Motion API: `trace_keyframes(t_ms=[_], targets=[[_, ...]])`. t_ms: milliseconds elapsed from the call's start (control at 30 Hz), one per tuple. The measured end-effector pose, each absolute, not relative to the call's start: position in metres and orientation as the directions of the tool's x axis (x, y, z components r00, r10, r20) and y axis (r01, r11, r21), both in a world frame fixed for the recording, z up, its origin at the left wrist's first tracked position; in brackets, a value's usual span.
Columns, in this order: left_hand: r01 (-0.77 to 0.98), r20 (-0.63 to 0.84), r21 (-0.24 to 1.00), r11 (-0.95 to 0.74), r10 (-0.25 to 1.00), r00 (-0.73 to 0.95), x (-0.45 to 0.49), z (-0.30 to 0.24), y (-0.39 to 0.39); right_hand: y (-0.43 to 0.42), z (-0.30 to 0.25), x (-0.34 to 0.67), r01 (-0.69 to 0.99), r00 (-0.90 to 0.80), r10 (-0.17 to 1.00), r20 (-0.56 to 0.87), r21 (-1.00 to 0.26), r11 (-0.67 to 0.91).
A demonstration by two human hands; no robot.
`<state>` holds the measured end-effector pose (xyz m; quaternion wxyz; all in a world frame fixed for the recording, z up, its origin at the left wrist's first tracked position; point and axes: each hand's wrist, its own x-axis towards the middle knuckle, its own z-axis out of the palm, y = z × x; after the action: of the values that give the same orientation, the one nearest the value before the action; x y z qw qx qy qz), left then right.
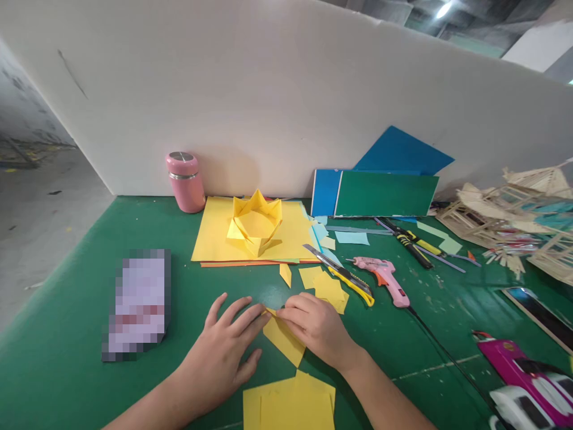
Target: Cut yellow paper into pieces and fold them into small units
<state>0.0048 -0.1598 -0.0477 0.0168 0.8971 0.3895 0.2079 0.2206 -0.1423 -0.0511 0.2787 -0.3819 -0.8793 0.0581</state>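
A small piece of folded yellow paper (285,338) lies on the green table between my hands. My right hand (317,327) has its fingers curled in and pinches the paper's upper right edge. Spread out flat, my left hand (226,343) touches the paper's upper left corner with its index fingertip. Closer to me is a stack of yellow paper sheets (296,406). Further back, a ring of folded yellow paper with pointed tips (257,224) sits on larger yellow sheets (210,230).
Yellow scraps (329,289), a yellow utility knife (353,283) and a pink glue gun (385,278) lie right of my hands. A pink thermos (185,185) stands by the white partition (268,89). Wooden stick models (505,221) and a phone (544,319) are far right.
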Motion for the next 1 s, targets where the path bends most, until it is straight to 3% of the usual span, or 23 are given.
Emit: trace_keyframes(t_ms=[1000], targets=[[0.701, 0.366, 0.151, -0.697, 0.698, 0.615, 0.0037, -0.0498, -0.1601, -0.1419, -0.042, 0.226, 0.637, -0.658, 0.697, 0.284, -0.285, 0.717]])
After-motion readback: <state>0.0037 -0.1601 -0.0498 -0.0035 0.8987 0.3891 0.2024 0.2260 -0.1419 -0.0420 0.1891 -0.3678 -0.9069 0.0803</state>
